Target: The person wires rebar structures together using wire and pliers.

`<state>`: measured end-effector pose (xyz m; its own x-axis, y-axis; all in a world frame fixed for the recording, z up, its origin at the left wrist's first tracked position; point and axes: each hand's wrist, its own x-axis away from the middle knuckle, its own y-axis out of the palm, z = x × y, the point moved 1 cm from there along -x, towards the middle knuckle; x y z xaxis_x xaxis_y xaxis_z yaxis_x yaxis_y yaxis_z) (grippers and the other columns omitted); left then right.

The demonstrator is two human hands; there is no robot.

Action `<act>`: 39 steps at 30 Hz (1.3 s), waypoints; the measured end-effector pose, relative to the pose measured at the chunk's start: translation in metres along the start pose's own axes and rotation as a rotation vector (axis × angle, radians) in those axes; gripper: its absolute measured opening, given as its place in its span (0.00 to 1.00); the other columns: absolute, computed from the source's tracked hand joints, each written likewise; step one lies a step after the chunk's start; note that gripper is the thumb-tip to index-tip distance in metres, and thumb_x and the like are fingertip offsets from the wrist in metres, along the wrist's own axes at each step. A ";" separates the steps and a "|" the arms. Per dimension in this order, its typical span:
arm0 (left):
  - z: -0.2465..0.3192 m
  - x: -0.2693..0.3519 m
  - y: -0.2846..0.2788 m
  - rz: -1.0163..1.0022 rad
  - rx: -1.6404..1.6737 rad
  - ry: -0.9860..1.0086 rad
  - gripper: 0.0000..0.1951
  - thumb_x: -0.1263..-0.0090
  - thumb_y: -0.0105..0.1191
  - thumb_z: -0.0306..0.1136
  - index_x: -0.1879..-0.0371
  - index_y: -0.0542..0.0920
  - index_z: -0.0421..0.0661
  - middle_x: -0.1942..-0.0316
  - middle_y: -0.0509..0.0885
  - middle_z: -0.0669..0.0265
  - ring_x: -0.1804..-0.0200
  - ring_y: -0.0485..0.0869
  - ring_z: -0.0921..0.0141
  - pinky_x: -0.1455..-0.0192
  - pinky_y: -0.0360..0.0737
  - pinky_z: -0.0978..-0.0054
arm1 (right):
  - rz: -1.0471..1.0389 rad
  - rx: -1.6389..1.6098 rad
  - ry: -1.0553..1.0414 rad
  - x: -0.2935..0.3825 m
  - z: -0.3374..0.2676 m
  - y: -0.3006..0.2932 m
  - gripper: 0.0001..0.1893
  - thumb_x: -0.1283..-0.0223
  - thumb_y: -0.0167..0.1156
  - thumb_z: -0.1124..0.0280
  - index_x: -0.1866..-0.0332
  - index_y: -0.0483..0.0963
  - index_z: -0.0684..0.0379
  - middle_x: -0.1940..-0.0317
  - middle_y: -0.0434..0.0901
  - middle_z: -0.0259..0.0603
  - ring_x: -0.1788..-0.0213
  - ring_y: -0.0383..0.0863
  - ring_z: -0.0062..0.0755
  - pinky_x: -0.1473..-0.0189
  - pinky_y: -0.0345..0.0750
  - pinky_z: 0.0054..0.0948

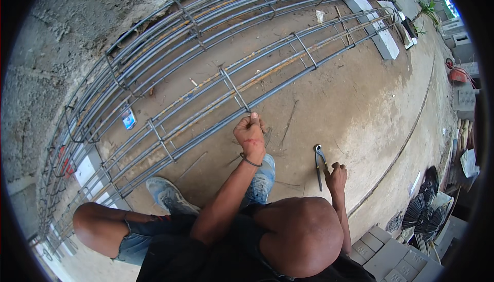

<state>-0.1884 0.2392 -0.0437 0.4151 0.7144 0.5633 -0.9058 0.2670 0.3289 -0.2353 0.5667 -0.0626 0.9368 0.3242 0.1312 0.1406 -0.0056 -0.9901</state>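
Observation:
My left hand (251,132) is closed with the thumb uppermost at the lower corner of a stirrup (235,89) on a long steel rebar cage (208,106). Thin dark wire shows beside its fingers; the pinched part is mostly hidden. Lower right, my right hand (336,177) has its fingers curled at one handle of a pair of end-cutting pincers (318,160). The pincers' head points away from me, and their handles stand apart. Loose tie wires (290,122) lie on the concrete floor between the cage and the pincers.
More rebar cages (162,46) run along the rough wall. White blocks (372,27) stand under the cage's far end, others (88,166) at its near end. A phone-like device (128,117) lies by the cages. Black wire bundles (424,212) and grey pavers (386,251) are at lower right.

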 end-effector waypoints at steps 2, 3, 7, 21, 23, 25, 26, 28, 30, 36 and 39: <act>0.000 -0.002 0.001 0.146 -0.085 0.013 0.11 0.31 0.54 0.32 0.75 0.80 0.41 0.80 0.79 0.67 0.81 0.72 0.77 0.74 0.72 0.80 | -0.153 -0.131 -0.004 0.009 0.015 0.021 0.22 0.60 0.72 0.65 0.60 0.72 0.63 0.66 0.73 0.55 0.61 0.71 0.54 0.59 0.68 0.46; 0.003 0.000 0.002 0.148 -0.081 0.012 0.11 0.31 0.54 0.32 0.75 0.80 0.41 0.80 0.79 0.67 0.81 0.72 0.77 0.74 0.72 0.80 | -0.211 -0.163 -0.003 0.011 0.017 0.026 0.23 0.61 0.72 0.65 0.60 0.72 0.63 0.66 0.73 0.55 0.61 0.72 0.54 0.59 0.68 0.45; 0.008 0.011 -0.007 0.011 0.115 -0.100 0.08 0.33 0.57 0.34 0.70 0.81 0.41 0.75 0.81 0.68 0.75 0.76 0.78 0.69 0.75 0.80 | -0.163 -0.168 -0.082 0.017 0.025 0.037 0.23 0.63 0.73 0.65 0.60 0.73 0.63 0.65 0.73 0.54 0.60 0.71 0.53 0.58 0.69 0.45; 0.013 0.016 -0.007 -0.136 0.294 -0.312 0.14 0.36 0.61 0.40 0.62 0.81 0.42 0.74 0.83 0.65 0.74 0.82 0.74 0.72 0.79 0.79 | -0.487 -1.218 0.681 -0.005 -0.002 -0.023 0.09 0.53 0.59 0.69 0.69 0.74 0.64 0.73 0.75 0.43 0.69 0.77 0.35 0.67 0.76 0.30; 0.013 0.015 -0.013 -0.091 0.127 -0.244 0.15 0.36 0.61 0.42 0.61 0.81 0.41 0.73 0.83 0.64 0.75 0.82 0.74 0.75 0.78 0.81 | -0.534 -1.294 0.622 -0.012 -0.055 -0.051 0.06 0.47 0.58 0.73 0.66 0.75 0.63 0.75 0.72 0.37 0.71 0.75 0.28 0.70 0.76 0.25; 0.008 0.013 -0.013 -0.085 0.096 -0.196 0.16 0.36 0.60 0.42 0.61 0.81 0.40 0.73 0.84 0.63 0.74 0.82 0.75 0.76 0.78 0.81 | -0.488 -1.115 0.283 -0.022 -0.090 -0.081 0.08 0.43 0.57 0.76 0.59 0.76 0.64 0.70 0.73 0.42 0.66 0.75 0.32 0.63 0.76 0.30; 0.008 0.012 -0.015 -0.076 0.066 -0.145 0.17 0.36 0.60 0.42 0.61 0.81 0.39 0.72 0.84 0.63 0.74 0.82 0.75 0.76 0.78 0.81 | -0.345 -0.842 0.017 -0.030 -0.110 -0.096 0.11 0.44 0.56 0.78 0.54 0.75 0.64 0.65 0.72 0.45 0.62 0.75 0.35 0.59 0.75 0.32; 0.008 0.014 -0.012 -0.055 0.081 -0.137 0.16 0.36 0.60 0.41 0.60 0.81 0.38 0.72 0.84 0.63 0.75 0.82 0.75 0.76 0.78 0.82 | -0.189 -0.554 -0.231 -0.044 -0.139 -0.113 0.15 0.44 0.56 0.79 0.50 0.74 0.64 0.61 0.72 0.48 0.58 0.74 0.39 0.54 0.74 0.34; 0.009 0.016 -0.010 -0.032 0.101 -0.126 0.16 0.35 0.60 0.40 0.60 0.80 0.37 0.72 0.84 0.62 0.75 0.82 0.74 0.77 0.78 0.82 | -0.053 -0.257 -0.531 -0.055 -0.162 -0.121 0.22 0.48 0.51 0.82 0.44 0.72 0.62 0.52 0.70 0.52 0.51 0.72 0.47 0.48 0.70 0.39; -0.002 0.015 -0.009 -0.051 0.203 -0.098 0.13 0.35 0.60 0.33 0.58 0.80 0.37 0.71 0.83 0.61 0.75 0.83 0.73 0.77 0.81 0.81 | -0.347 -0.103 -0.685 -0.078 -0.188 -0.135 0.30 0.54 0.45 0.86 0.39 0.68 0.61 0.42 0.68 0.51 0.42 0.69 0.50 0.41 0.68 0.44; 0.001 0.017 -0.010 -0.083 0.150 -0.079 0.12 0.35 0.58 0.31 0.57 0.80 0.35 0.70 0.83 0.62 0.75 0.83 0.73 0.75 0.82 0.80 | -0.402 0.022 -0.690 -0.083 -0.197 -0.146 0.31 0.53 0.46 0.84 0.37 0.66 0.61 0.39 0.66 0.52 0.38 0.67 0.51 0.38 0.64 0.50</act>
<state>-0.1722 0.2475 -0.0366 0.4991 0.6390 0.5854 -0.8476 0.2192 0.4833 -0.2704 0.3541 0.0808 0.4053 0.8096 0.4245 0.4123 0.2526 -0.8753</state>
